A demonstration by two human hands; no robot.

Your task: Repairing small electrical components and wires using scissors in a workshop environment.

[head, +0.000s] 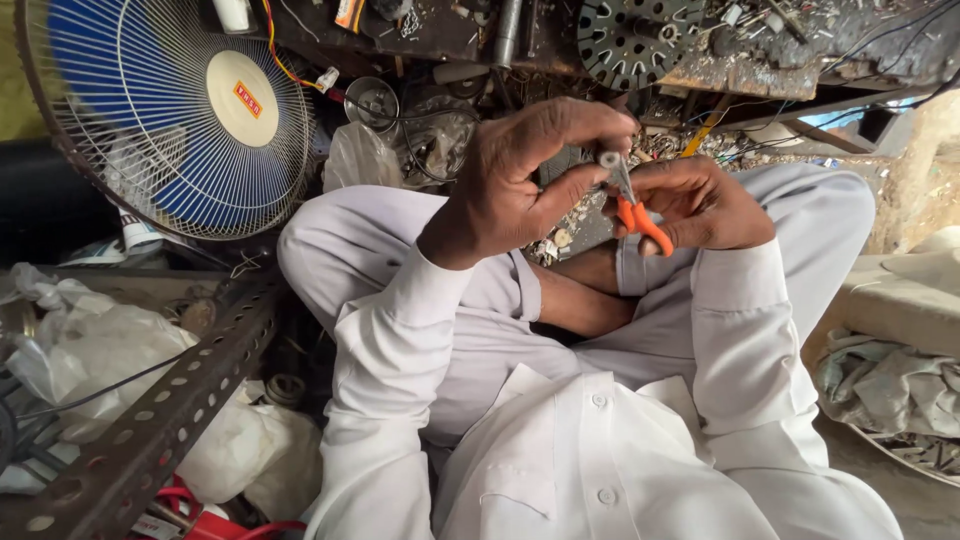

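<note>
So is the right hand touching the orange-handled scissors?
Touching. The head view shows the right hand wrapped around the orange-handled scissors, with fingers through the handles; the left hand pinches something small at the blades.

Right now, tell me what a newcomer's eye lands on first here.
The bright orange-handled scissors at centre, gripped in the right hand while the left hand pinches a small piece at their blades. Next, the big blue-bladed fan behind its wire guard at upper left, then the perforated metal angle bar at lower left.
</note>
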